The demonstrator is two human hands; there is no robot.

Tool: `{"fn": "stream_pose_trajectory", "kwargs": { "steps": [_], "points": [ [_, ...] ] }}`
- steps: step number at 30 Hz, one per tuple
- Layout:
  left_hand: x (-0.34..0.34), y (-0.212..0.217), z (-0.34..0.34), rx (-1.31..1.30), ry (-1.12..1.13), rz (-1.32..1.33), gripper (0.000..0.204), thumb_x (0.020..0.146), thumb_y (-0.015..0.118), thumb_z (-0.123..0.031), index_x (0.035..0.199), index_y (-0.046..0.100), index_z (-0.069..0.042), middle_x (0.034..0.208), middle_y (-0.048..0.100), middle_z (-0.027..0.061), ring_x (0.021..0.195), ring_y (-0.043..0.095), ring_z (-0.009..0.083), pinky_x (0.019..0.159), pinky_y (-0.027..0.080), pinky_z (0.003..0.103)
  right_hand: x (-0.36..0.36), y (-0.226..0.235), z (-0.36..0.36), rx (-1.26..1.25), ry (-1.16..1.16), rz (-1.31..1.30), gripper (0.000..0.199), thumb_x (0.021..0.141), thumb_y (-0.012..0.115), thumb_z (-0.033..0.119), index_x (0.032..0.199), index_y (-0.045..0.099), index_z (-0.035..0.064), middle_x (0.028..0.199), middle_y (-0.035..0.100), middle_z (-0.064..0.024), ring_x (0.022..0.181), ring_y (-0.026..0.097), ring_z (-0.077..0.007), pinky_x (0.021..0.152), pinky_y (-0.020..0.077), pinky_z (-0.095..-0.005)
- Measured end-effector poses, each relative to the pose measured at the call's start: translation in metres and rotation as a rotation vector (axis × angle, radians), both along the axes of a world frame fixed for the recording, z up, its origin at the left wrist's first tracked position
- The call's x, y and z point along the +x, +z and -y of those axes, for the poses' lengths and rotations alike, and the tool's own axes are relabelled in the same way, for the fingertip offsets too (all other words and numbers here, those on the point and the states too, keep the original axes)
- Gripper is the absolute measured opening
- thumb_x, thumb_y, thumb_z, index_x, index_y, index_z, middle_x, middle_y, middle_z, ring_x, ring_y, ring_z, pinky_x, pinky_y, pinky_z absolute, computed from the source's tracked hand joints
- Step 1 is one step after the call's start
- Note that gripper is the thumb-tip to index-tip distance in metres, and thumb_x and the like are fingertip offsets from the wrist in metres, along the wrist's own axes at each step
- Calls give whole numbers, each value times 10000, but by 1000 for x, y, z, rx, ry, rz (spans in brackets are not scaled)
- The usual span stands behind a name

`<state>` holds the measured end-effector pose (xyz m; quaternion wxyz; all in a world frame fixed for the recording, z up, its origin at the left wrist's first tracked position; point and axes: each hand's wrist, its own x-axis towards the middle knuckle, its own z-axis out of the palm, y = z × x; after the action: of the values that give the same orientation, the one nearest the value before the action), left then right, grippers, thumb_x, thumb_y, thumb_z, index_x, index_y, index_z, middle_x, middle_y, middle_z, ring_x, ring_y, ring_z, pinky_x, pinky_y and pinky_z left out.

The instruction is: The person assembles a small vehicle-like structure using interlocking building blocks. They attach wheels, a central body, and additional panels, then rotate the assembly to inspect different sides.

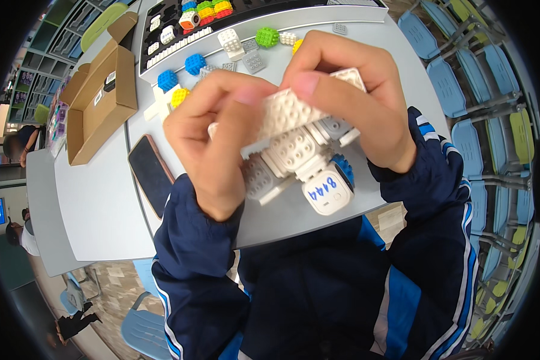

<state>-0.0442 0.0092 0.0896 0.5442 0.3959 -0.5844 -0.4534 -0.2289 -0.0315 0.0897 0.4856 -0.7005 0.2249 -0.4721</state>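
Observation:
Above the table's near edge, both hands grip one assembly of white and grey studded building blocks. My left hand [219,132] is closed on its left end, thumb on top. My right hand [360,96] is closed round its right end, thumb pressed on a long white studded plate [291,114]. This plate lies tilted across the top, and its ends are partly covered by fingers. Beneath it shows a white studded block [294,150] with grey pieces [260,179] beside it. A white cube [329,193] with blue handwriting hangs at the lower end, next to a blue round part [344,170].
Blue [195,63], green [267,37] and yellow blocks [180,97] lie beyond my hands, with grey plates [254,61]. A black-lined parts tray [348,15] stands behind them. To the left are a phone [150,174] and an open cardboard box [105,105]. Chairs [467,147] line the right.

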Motion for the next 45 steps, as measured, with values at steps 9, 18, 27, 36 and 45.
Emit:
{"fn": "stream_pose_trajectory", "kwargs": {
  "steps": [9, 18, 27, 36, 45],
  "points": [
    [-6, -10, 10, -37, -5, -222, 475, 928, 414, -345, 1011, 611, 79, 945, 638, 162, 908, 613, 218, 856, 454, 296, 5, -14, 6, 136, -157, 155, 180, 874, 551, 157, 763, 567, 16, 724, 566, -13, 700, 520, -63, 640, 381, -213],
    [-4, 0, 2, 129, -199, -193, 373, 872, 537, -327, 958, 577, 34, 918, 585, 109, 872, 550, 148, 816, 443, 283, 1, 0, -2, 175, 72, -24, 220, 845, 600, 160, 694, 512, 25, 662, 480, 2, 636, 431, -61, 587, 343, -249],
    [-6, -7, 1, -504, -276, 12, 1020, 440, 695, -862, 1054, 465, -81, 1155, 477, 147, 1032, 551, 268, 864, 474, 391, -3, 14, -27, -326, 36, -40, 280, 711, 784, 253, 700, 580, 61, 1153, 429, -228, 968, 503, -298, 833, 406, -397],
    [-36, 7, -9, -356, -87, -365, 863, 610, 661, -581, 1196, 481, 26, 1271, 498, 220, 1257, 438, 384, 1063, 325, 493, 0, 16, -11, -528, 56, 25, 486, 640, 848, 488, 661, 597, 72, 1461, 174, -404, 1250, 412, -495, 975, 397, -508],
    [-12, -1, 12, -731, -461, 155, 815, 852, 375, -641, 1253, 529, 52, 1235, 574, 261, 1230, 489, 445, 1093, 295, 560, 5, 6, -2, -622, 378, 93, 615, 688, 764, 592, 625, 570, 11, 1197, 531, -333, 975, 602, -368, 835, 477, -427]
  ]
}}
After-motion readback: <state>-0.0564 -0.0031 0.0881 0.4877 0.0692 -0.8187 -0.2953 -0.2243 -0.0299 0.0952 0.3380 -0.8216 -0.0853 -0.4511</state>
